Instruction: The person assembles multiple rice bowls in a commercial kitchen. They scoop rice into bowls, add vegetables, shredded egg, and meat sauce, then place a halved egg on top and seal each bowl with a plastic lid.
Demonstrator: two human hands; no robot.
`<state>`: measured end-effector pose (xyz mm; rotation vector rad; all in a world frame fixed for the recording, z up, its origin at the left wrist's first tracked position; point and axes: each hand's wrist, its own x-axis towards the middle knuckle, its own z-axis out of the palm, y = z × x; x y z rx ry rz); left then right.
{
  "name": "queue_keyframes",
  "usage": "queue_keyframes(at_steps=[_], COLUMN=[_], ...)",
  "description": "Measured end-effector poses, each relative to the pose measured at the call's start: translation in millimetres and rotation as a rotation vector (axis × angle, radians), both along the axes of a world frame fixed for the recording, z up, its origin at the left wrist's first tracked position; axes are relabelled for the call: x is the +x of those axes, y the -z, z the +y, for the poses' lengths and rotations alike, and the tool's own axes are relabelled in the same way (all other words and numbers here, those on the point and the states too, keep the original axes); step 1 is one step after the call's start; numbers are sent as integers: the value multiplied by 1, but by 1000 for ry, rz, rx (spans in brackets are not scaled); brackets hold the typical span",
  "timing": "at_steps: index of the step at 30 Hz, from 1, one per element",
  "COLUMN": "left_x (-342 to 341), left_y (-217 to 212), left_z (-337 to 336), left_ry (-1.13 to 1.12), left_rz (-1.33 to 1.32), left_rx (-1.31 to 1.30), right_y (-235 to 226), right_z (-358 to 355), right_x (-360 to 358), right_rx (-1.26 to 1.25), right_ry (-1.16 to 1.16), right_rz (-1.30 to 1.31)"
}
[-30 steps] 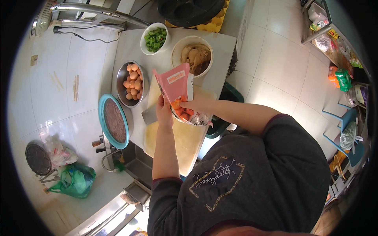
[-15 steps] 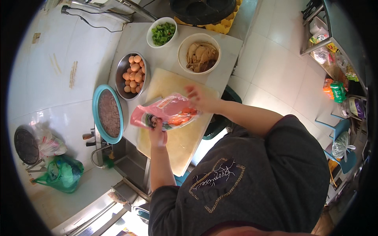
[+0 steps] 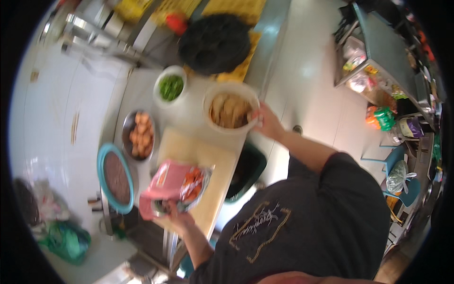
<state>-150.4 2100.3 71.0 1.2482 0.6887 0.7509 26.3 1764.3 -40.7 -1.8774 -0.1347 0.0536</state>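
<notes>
My left hand (image 3: pixel 176 218) grips the pink plastic bag of orange pieces (image 3: pixel 177 184); my outstretched right hand (image 3: pixel 267 122) clasps the cream round bowl's (image 3: pixel 230 111) rim.

Bright, even light fills the scene, strongest on the pale floor (image 3: pixel 312 80) to the right of the cream bowl (image 3: pixel 231 111), where a soft white glare patch washes out the tiles. The white wall left of that bowl is also near overexposed. Motion blur smears everything: the bowl's rim, the green-filled bowl (image 3: pixel 170 88) beside it and the pink packet (image 3: pixel 176 185) below it all lack crisp edges. The dark pan (image 3: pixel 215 42) above the bowl reads as a flat black mass. The person's dark shirt swallows detail. Straight edges of the surface (image 3: pixel 198 156) bow outward, and a black circular vignette closes the corners.
</notes>
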Motion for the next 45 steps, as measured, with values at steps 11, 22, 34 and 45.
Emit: queue_keyframes(at_steps=[11,22,34,45], left_x=[220,530,953,1254], left_y=[7,18,2,32], left_z=[-304,-587,-855,-874], left_ry=[220,628,739,44], left_rz=[125,175,-59,-89], left_rx=[-278,-307,-651,-311], right_y=[-74,-66,-64,-63], right_z=[-367,-606,-812,-990], right_x=[78,233,442,720], right_rx=[-80,-7,28,-114], right_ry=[248,656,961,739], right_rz=[-215,-145,-159,-338])
